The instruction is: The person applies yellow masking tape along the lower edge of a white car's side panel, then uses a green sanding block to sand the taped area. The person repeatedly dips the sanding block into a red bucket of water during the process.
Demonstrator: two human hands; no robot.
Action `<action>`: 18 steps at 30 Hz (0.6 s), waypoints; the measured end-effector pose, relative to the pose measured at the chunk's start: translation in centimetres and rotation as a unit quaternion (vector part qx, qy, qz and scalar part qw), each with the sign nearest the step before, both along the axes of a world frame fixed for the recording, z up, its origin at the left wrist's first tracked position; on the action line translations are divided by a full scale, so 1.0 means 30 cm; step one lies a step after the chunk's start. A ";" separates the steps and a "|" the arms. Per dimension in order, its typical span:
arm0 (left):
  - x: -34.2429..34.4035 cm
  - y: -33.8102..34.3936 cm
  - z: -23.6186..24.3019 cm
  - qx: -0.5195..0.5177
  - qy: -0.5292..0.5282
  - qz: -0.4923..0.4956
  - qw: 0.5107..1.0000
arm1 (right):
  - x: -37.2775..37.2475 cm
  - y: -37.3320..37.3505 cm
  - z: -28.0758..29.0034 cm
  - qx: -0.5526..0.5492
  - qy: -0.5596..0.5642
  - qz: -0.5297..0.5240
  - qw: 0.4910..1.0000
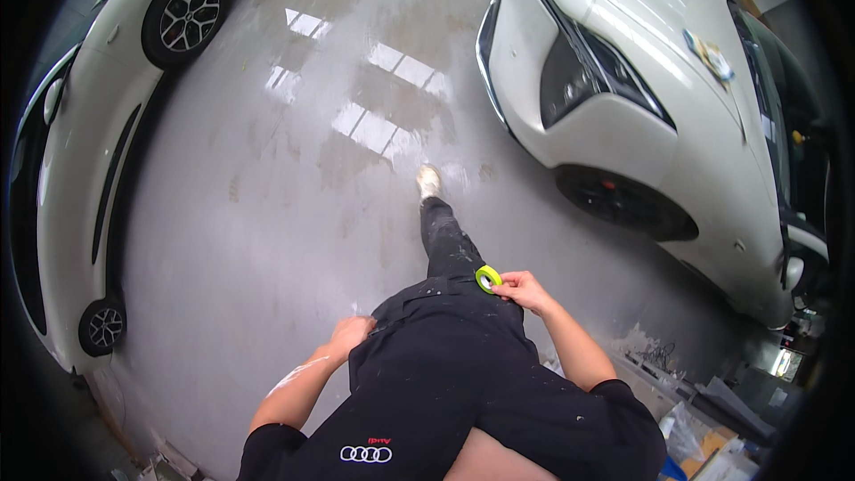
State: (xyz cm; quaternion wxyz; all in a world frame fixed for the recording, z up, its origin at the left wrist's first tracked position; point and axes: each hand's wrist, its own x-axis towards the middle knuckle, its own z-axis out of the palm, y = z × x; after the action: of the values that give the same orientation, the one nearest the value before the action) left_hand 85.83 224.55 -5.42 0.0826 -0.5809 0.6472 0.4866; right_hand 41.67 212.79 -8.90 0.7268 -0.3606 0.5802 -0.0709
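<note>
A roll of yellow-green tape (492, 272) is pinched in my right hand (524, 291), between thumb and fingers, in front of my right thigh. It is tilted so that its pale core shows. My left hand (354, 336) hangs at my left hip, beside the hem of my dark shirt. Its fingers are blurred and partly hidden, so what they do does not show. White smears mark the left forearm.
A white car (704, 134) stands at the right, nose toward me, with a crumpled cloth or packet (708, 55) on its bonnet. Another white car (89, 151) lines the left. Between them lies a shiny grey floor (267, 214). Boxes and plastic (686, 428) crowd the lower right.
</note>
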 end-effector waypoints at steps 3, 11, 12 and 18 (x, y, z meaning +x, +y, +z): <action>0.124 -0.360 -0.021 0.030 -0.013 0.018 0.999 | 0.164 -0.383 -0.090 -0.088 0.035 0.016 0.995; 0.414 -1.278 0.141 -0.033 -0.060 0.120 0.990 | 0.677 -1.708 0.126 -0.509 0.000 0.158 0.846; 0.439 -1.367 0.117 -0.060 -0.032 0.213 0.975 | 0.737 -1.874 0.164 -0.485 0.020 0.198 0.852; 0.638 -2.078 -0.267 -0.076 0.084 0.331 0.937 | 0.974 -2.684 0.140 -0.414 0.119 0.346 0.834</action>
State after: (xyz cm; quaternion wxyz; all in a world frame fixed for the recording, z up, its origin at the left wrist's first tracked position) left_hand 104.96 162.21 -13.43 -0.1818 -0.7238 0.4580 0.4830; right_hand 70.88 132.27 -4.69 0.4122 -0.8104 0.4163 -0.0052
